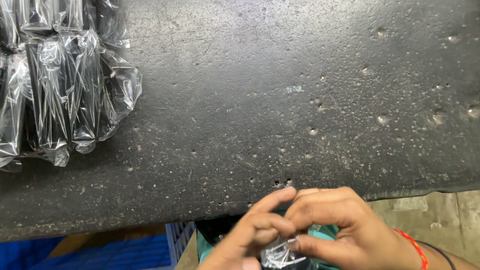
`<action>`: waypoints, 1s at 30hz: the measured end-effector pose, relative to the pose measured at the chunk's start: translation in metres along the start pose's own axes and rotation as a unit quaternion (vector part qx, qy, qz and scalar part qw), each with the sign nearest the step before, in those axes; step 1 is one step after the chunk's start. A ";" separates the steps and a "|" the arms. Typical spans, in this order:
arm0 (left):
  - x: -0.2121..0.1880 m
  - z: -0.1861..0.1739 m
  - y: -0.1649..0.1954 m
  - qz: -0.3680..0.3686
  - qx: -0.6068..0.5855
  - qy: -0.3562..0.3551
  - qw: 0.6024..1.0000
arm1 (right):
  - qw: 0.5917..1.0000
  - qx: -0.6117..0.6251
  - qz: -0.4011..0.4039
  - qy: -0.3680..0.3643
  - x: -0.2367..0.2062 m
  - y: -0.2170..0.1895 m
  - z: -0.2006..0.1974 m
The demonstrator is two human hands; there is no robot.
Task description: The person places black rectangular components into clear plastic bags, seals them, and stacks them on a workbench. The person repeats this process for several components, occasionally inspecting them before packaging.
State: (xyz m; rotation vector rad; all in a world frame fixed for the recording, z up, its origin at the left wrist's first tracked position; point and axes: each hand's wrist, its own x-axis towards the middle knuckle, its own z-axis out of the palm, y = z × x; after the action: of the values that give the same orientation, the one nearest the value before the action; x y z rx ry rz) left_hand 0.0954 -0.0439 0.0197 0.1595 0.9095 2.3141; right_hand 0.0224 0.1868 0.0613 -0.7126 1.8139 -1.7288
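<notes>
Both hands meeting at bottom edge, just below the desk's near rim. Left hand (pixel 247 235) and right hand (pixel 340 227) pinched together around a small clear plastic packet (pixel 281 254) with thin pale slivers inside; contents too small to identify. Left grip: fingers curled, forefinger stretched up over the right knuckles, fingertips closed on the packet's left side. Right grip: thumb and fingers closed on the packet's right side. Packet held off the desk, over a teal object (pixel 320 232) mostly hidden behind the hands. Red thread band (pixel 414 248) plus dark cord on right wrist; forearm cut off by the corner.

Below the desk edge: blue crate (pixel 177 239) partly visible at left, pale concrete floor (pixel 425 210) at right.

Dark foam-like desk (pixel 260 100) filling most of view, pitted with small holes, near edge ragged and running slightly up to the right. Wide open surface from centre to right, nothing lying on it.

Far left: pile of dark tubes in clear wrap (pixel 60 85), lying side by side on the desk, well apart from the hands. Pile cut off by left and top edges; count not readable through the glare.
</notes>
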 end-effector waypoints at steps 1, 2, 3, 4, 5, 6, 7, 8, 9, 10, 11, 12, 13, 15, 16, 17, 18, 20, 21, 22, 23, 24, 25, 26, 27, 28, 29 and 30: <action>-0.005 -0.001 0.005 -0.023 -0.080 0.030 0.996 | 1.000 0.007 0.006 0.002 0.000 0.001 0.000; -0.008 -0.001 0.008 -0.044 -0.159 0.060 0.984 | 1.000 0.014 0.010 0.004 0.000 0.002 0.001; -0.010 -0.001 0.007 -0.039 -0.133 0.086 0.987 | 1.000 0.021 0.014 0.007 0.001 0.003 0.001; -0.010 0.000 0.003 -0.034 -0.107 0.112 0.987 | 0.999 0.026 0.019 0.007 0.001 0.004 0.001; -0.009 0.001 -0.001 -0.028 -0.081 0.138 0.987 | 0.999 0.032 0.024 0.008 0.001 0.005 0.002; -0.009 0.002 -0.006 -0.015 -0.095 0.144 0.985 | 0.999 0.036 0.029 0.007 0.000 0.006 0.002; -0.007 0.003 -0.012 -0.001 -0.109 0.150 0.983 | 0.999 0.031 0.024 0.007 -0.001 0.006 0.002; -0.005 0.004 -0.016 0.014 -0.123 0.156 0.980 | 0.999 0.026 0.018 0.007 -0.001 0.007 0.001; -0.004 0.004 -0.019 0.007 -0.096 0.159 0.983 | 1.000 0.021 0.013 0.007 -0.003 0.007 0.001; -0.001 0.005 -0.020 -0.001 -0.069 0.161 0.985 | 1.000 0.017 0.018 0.008 -0.004 0.008 0.002; 0.001 0.006 -0.019 -0.009 -0.042 0.163 0.986 | 1.000 0.013 0.023 0.009 -0.004 0.009 0.003; 0.002 0.007 -0.017 -0.015 -0.027 0.170 0.985 | 0.999 0.010 0.030 0.011 -0.005 0.010 0.004; 0.004 0.009 -0.014 -0.021 -0.013 0.178 0.984 | 1.000 0.007 0.020 0.012 -0.006 0.011 0.004; 0.007 0.012 -0.005 -0.024 0.023 0.181 0.983 | 1.000 0.001 -0.001 0.014 -0.007 0.012 0.006; 0.008 0.013 0.000 -0.023 0.045 0.176 0.983 | 1.000 0.006 0.008 0.010 -0.007 0.013 0.007; 0.009 0.013 0.005 -0.021 0.066 0.172 0.983 | 1.000 0.011 0.016 0.007 -0.007 0.013 0.007; 0.009 0.013 0.009 -0.034 0.093 0.165 0.981 | 1.000 0.015 0.023 0.003 -0.007 0.013 0.008; 0.010 0.010 0.015 -0.059 0.144 0.153 0.976 | 1.000 0.018 0.020 0.003 -0.007 0.013 0.008; 0.009 0.009 0.017 -0.054 0.170 0.143 0.973 | 1.000 0.020 0.018 0.003 -0.006 0.013 0.008; 0.009 0.008 0.018 -0.049 0.196 0.134 0.970 | 0.999 0.032 0.032 0.005 -0.006 0.012 0.009; 0.009 0.007 0.019 -0.043 0.221 0.124 0.966 | 0.998 0.044 0.046 0.007 -0.006 0.011 0.009; 0.010 0.006 0.021 -0.044 0.227 0.120 0.965 | 0.997 0.055 0.060 0.008 -0.005 0.009 0.009; 0.011 0.007 0.023 -0.045 0.232 0.116 0.965 | 0.998 0.053 0.046 0.004 -0.004 0.007 0.009; 0.012 0.007 0.025 -0.047 0.238 0.112 0.964 | 0.998 0.050 0.031 -0.001 -0.003 0.005 0.009; 0.014 0.009 0.028 -0.065 0.217 0.116 0.967 | 0.999 0.047 0.016 -0.005 -0.001 0.003 0.008; 0.016 0.010 0.031 -0.083 0.196 0.120 0.970 | 0.999 0.039 -0.001 -0.014 -0.001 0.000 0.007; 0.017 0.012 0.034 -0.102 0.174 0.125 0.971 | 0.999 0.030 -0.017 -0.024 -0.002 -0.003 0.006; 0.019 0.013 0.036 -0.109 0.167 0.122 0.972 | 0.999 0.021 -0.034 -0.035 -0.002 -0.005 0.005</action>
State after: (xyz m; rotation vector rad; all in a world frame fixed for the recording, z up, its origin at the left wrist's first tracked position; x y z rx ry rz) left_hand 0.0666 -0.0451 0.0504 -0.0852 1.3678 1.9917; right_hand 0.0279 0.1845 0.0664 -0.8153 1.7196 -1.7585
